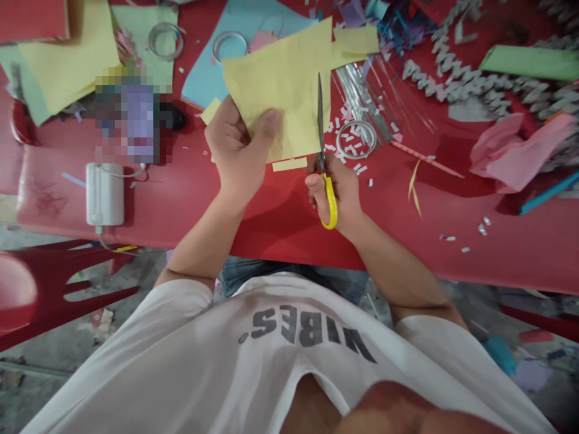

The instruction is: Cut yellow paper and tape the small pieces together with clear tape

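Note:
Pinched between thumb and fingers of my left hand (246, 141) is a sheet of yellow paper (289, 90), raised above the red table. My right hand (339, 187) is closed around the yellow handle of a pair of scissors (321, 114). The blades point away from me and lie along the paper's right part, near its edge. Whether they are cutting into it I cannot tell. Below the sheet lies a narrow yellow strip (289, 164) on the table. Another piece of yellow paper (355, 45) rests behind the sheet's upper right corner.
Rolls of tape (356, 140) and small white paper bits lie right of the scissors, with clear plastic strips (362, 90) behind. Grey garlands (474, 78) and pink paper (520, 150) cover the far right. A white power bank (105, 193) with a cable sits left. Red chairs (40, 289) stand below.

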`<state>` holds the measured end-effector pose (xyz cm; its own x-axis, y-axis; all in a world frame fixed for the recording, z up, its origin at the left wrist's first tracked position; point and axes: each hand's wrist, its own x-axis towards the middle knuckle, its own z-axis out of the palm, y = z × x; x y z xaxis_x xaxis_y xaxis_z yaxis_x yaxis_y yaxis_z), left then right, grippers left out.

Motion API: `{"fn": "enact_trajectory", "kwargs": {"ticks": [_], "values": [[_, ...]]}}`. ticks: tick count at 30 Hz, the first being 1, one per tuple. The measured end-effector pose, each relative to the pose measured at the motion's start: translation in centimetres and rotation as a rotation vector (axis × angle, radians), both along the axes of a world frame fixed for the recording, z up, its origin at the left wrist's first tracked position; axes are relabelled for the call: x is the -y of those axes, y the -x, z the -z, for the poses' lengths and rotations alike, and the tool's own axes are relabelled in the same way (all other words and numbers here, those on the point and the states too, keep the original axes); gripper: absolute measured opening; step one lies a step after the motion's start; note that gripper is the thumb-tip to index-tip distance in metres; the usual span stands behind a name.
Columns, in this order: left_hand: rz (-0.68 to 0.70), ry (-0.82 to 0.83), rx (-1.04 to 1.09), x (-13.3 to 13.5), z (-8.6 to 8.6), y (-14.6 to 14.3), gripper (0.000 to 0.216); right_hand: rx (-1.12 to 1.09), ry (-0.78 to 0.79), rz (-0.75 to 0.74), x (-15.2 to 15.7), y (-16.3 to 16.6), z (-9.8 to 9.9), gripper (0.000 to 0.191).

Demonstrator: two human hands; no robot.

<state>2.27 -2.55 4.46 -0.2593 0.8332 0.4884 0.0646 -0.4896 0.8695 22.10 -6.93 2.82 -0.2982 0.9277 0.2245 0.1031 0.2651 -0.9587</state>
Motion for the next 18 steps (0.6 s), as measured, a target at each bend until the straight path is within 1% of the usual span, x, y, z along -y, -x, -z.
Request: {"fn": "enact_trajectory", "kwargs": {"ticks": [2, 5, 8, 11, 16, 18], "values": [[0.000, 0.016, -0.003, -0.15, 0.27, 0.22, 0.039, 0.016, -0.005, 0.004, -0.01, 0.05, 0.00, 0.060], [0.047, 0.017, 0.010, -0.24, 0.52, 0.41, 0.040, 0.038, -0.001, 0.010, -0.02, 0.07, -0.03, 0.062], [0.050, 0.028, 0.038, -0.13, 0.44, 0.34, 0.036, 0.026, 0.011, 0.005, -0.04, 0.06, -0.11, 0.059], [0.051, 0.043, 0.056, 0.02, 0.26, 0.22, 0.039, 0.015, 0.019, 0.001, -0.06, 0.06, -0.21, 0.056], [0.101, 0.091, 0.111, 0.00, 0.29, 0.28, 0.040, 0.036, 0.017, 0.041, -0.03, 0.24, -0.16, 0.062], [0.116, 0.071, 0.125, -0.15, 0.42, 0.39, 0.040, 0.039, 0.013, 0.051, -0.03, 0.29, 0.00, 0.064]]}}
